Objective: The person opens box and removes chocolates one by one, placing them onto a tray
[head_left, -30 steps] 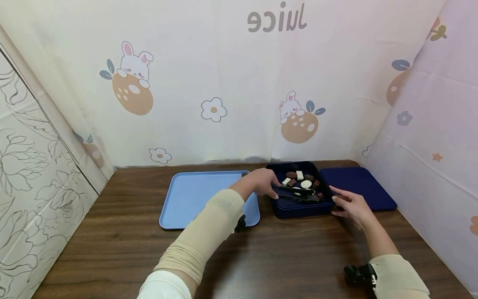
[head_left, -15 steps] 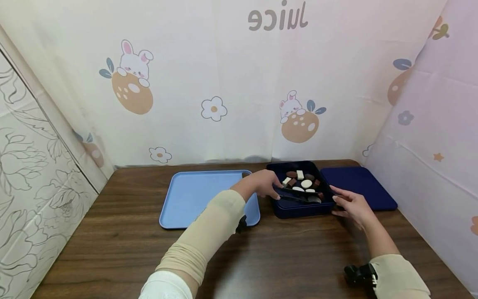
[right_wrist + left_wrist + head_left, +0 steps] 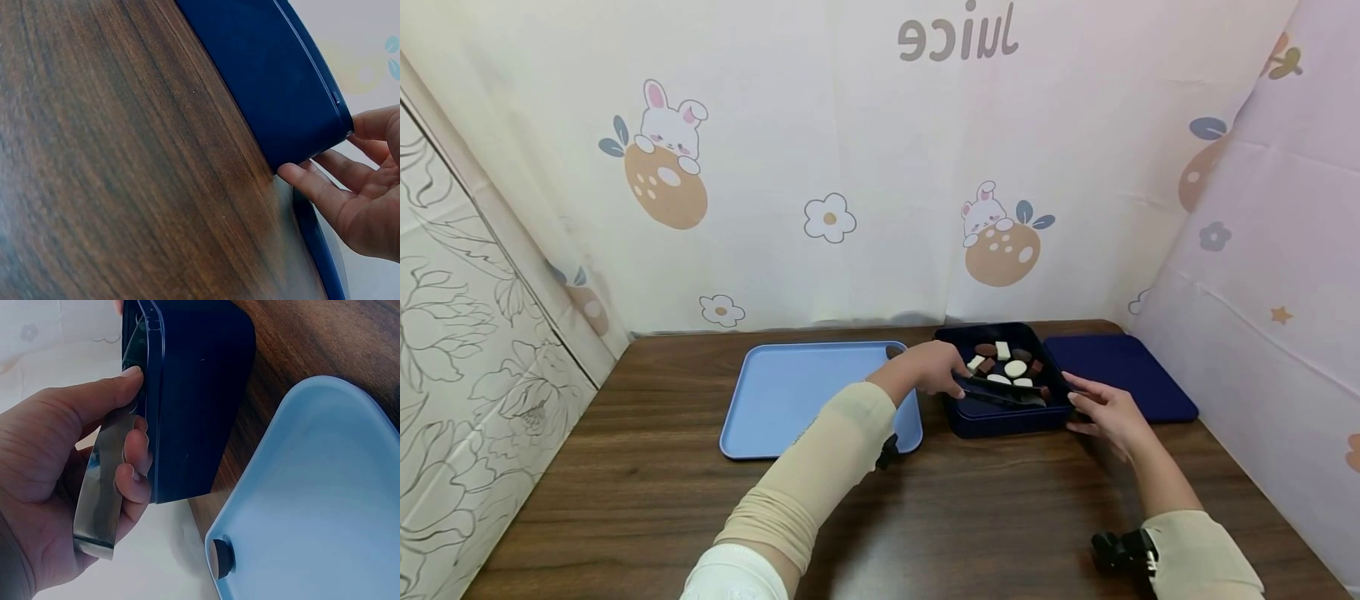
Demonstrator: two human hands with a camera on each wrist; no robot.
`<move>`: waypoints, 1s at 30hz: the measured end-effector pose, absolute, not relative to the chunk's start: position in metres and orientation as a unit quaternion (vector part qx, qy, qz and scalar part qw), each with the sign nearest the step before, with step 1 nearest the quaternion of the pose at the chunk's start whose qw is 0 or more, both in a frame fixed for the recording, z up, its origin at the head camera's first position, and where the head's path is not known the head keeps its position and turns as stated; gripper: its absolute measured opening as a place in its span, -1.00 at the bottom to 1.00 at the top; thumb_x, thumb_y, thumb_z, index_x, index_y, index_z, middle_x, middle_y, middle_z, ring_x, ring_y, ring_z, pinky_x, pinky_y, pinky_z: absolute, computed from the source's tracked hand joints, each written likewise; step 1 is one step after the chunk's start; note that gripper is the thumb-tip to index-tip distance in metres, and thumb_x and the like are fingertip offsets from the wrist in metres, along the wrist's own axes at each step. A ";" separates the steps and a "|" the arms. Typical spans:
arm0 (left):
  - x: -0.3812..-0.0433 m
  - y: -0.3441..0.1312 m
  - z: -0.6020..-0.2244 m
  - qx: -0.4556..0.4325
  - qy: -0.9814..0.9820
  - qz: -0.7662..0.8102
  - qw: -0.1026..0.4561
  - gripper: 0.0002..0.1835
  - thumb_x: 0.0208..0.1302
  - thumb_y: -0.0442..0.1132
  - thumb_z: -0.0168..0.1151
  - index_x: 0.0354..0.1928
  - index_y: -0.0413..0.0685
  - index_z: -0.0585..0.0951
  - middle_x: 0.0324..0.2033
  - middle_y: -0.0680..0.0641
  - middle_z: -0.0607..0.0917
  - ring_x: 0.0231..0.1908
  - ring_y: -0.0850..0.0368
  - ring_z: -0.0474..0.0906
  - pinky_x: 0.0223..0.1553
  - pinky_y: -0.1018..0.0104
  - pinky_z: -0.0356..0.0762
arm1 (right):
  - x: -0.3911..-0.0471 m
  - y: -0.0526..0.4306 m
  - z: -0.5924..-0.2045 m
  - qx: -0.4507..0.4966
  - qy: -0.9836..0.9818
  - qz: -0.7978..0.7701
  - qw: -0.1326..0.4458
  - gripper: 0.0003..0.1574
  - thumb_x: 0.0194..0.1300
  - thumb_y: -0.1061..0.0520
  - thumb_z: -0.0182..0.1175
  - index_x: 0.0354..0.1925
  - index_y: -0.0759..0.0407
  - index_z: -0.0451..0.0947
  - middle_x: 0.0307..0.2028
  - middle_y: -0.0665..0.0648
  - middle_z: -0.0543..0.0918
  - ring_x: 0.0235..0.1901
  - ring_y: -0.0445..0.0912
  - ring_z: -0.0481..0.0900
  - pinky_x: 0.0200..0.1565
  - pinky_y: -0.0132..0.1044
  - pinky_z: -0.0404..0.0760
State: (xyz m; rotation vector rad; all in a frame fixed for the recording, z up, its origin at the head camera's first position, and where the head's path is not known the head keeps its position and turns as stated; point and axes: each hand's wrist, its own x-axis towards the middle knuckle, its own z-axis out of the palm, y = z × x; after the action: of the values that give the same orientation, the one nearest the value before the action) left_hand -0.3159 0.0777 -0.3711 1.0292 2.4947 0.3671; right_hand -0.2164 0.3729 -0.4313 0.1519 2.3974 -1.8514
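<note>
While right hand [image 3: 1105,412] steadies navy box [image 3: 1000,417], left fingers [image 3: 134,459] curled around tongs [image 3: 1000,388].

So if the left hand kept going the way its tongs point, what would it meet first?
Probably the chocolates in the dark blue box: the left hand holds the tongs pointing across it. Their height above the pieces is unclear.

**One mirrored word on the backdrop**

The only legible writing was the word "Juice", printed in grey letters on the white curtain [image 3: 880,167] behind the bench. It appeared reversed, left to right, high at the top of the head view. Nothing readable stood on anything else, and neither wrist view showed any lettering.
</note>
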 end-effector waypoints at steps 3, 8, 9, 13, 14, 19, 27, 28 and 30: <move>-0.317 0.076 -0.371 0.373 0.895 0.131 0.205 -0.55 0.33 -0.10 0.29 0.25 0.06 0.58 0.07 0.09 0.64 -0.54 0.22 0.57 -0.40 0.39 0.51 | -0.217 0.373 -0.431 0.051 0.787 -0.612 0.055 -0.29 0.52 0.13 -0.01 0.49 0.26 0.01 0.41 0.50 0.02 0.34 0.38 0.07 -0.05 -0.14 0.61; -0.317 0.073 -0.371 0.370 0.896 0.137 0.205 -0.55 0.33 -0.08 0.29 0.25 0.06 0.58 0.13 0.08 0.62 -0.52 0.21 0.60 -0.40 0.40 0.52 | -0.217 0.373 -0.431 0.054 0.786 -0.613 0.058 -0.28 0.52 0.13 -0.01 0.49 0.25 -0.01 0.42 0.50 0.00 0.35 0.38 0.04 -0.05 -0.15 0.61; -0.317 0.072 -0.371 0.370 0.896 0.139 0.205 -0.55 0.33 -0.08 0.29 0.25 0.06 0.58 0.13 0.08 0.62 -0.52 0.20 0.60 -0.39 0.40 0.52 | -0.217 0.373 -0.431 0.054 0.787 -0.612 0.058 -0.28 0.52 0.12 -0.01 0.49 0.25 -0.01 0.42 0.50 0.00 0.35 0.37 0.04 -0.05 -0.15 0.61; -0.317 0.068 -0.370 0.368 0.896 0.150 0.197 -0.55 0.33 -0.08 0.28 0.25 0.06 0.58 0.09 0.08 0.63 -0.56 0.22 0.57 -0.41 0.40 0.51 | -0.216 0.373 -0.431 0.052 0.792 -0.605 0.054 -0.27 0.52 0.09 0.00 0.49 0.25 0.01 0.40 0.50 0.05 0.32 0.32 0.12 -0.05 -0.14 0.61; -0.318 0.067 -0.370 0.368 0.896 0.153 0.195 -0.55 0.33 -0.08 0.28 0.25 0.06 0.57 0.06 0.08 0.64 -0.57 0.22 0.56 -0.42 0.41 0.51 | -0.216 0.373 -0.432 0.051 0.793 -0.604 0.053 -0.27 0.52 0.08 0.01 0.49 0.25 0.01 0.39 0.51 0.06 0.32 0.31 0.13 -0.05 -0.14 0.61; -0.320 0.063 -0.370 0.368 0.896 0.169 0.184 -0.54 0.33 -0.08 0.28 0.26 0.06 0.56 0.03 0.07 0.65 -0.60 0.24 0.51 -0.42 0.42 0.49 | -0.216 0.373 -0.431 0.048 0.797 -0.601 0.048 -0.27 0.52 0.08 0.01 0.49 0.26 0.01 0.38 0.52 0.09 0.30 0.32 0.17 -0.06 -0.12 0.61; -0.320 0.054 -0.368 0.396 0.894 0.151 0.146 -0.53 0.35 -0.05 0.26 0.27 0.06 0.55 0.15 0.05 0.61 -0.31 0.28 0.53 -0.26 0.41 0.45 | -0.216 0.373 -0.431 0.048 0.797 -0.600 0.051 -0.26 0.51 0.07 0.02 0.49 0.25 0.01 0.38 0.52 0.10 0.29 0.28 0.20 -0.05 -0.13 0.61; -0.319 0.053 -0.368 0.397 0.894 0.152 0.143 -0.53 0.35 -0.04 0.26 0.27 0.06 0.55 0.15 0.06 0.61 -0.30 0.28 0.53 -0.25 0.41 0.45 | -0.216 0.373 -0.431 0.048 0.795 -0.602 0.053 -0.26 0.51 0.07 0.02 0.49 0.25 0.02 0.38 0.52 0.10 0.29 0.26 0.22 -0.05 -0.13 0.61; -0.319 0.050 -0.369 0.400 0.893 0.157 0.138 -0.52 0.35 -0.04 0.26 0.27 0.06 0.55 0.06 0.07 0.66 -0.33 0.29 0.53 -0.26 0.41 0.45 | -0.216 0.373 -0.431 0.049 0.794 -0.603 0.054 -0.26 0.51 0.06 0.03 0.49 0.24 0.02 0.38 0.52 0.09 0.25 0.18 0.30 -0.05 -0.13 0.61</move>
State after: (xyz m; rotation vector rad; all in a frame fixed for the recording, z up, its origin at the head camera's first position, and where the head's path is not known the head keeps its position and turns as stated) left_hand -0.3186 0.0500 -0.3688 1.1555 2.5808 0.4533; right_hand -0.2160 0.3731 -0.4307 0.1474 2.4137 -1.8329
